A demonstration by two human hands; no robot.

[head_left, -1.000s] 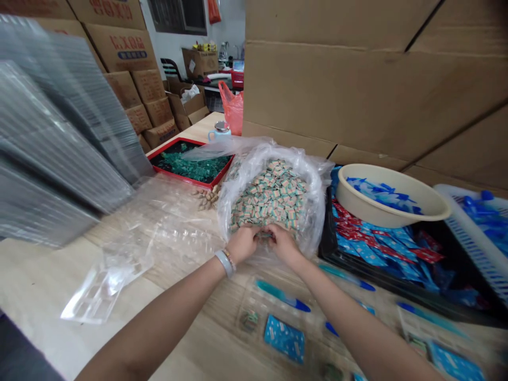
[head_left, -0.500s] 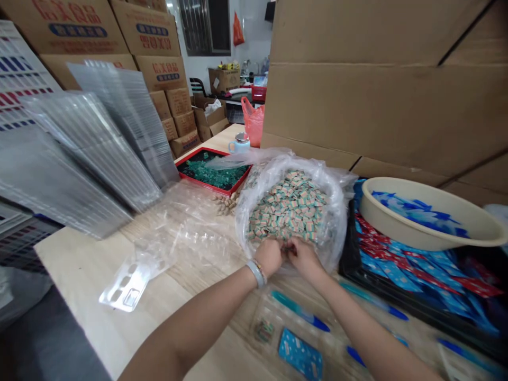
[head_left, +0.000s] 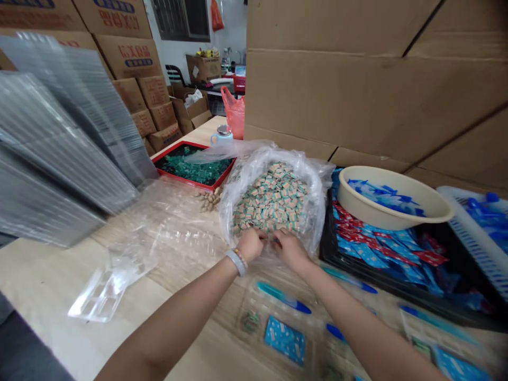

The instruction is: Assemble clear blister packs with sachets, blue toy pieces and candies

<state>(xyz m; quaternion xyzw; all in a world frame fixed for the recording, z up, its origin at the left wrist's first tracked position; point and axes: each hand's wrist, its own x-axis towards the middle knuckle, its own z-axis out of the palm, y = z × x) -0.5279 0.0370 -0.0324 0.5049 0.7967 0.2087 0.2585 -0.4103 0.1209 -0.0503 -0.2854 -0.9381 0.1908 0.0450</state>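
Observation:
A clear plastic bag (head_left: 313,174) full of several small wrapped pieces (head_left: 273,196) sits on the wooden table (head_left: 47,280). My left hand (head_left: 250,244) and my right hand (head_left: 289,247) meet at the bag's near edge, fingers curled in among the pieces. What each hand grips is hidden between them. A bracelet circles my left wrist. Clear blister trays (head_left: 278,317) with blue pens and blue packets lie just in front of my arms.
A red tray of green pieces (head_left: 190,168) stands behind the bag. A beige bowl (head_left: 392,198) rests over a black tray of red and blue sachets (head_left: 381,248). Stacked clear trays (head_left: 59,143) lean at left; a large cardboard box (head_left: 357,79) rises behind. A loose blister (head_left: 101,293) lies left.
The view swung right then back left. Both hands stay together at the bag's near edge, shifting only slightly among the pieces.

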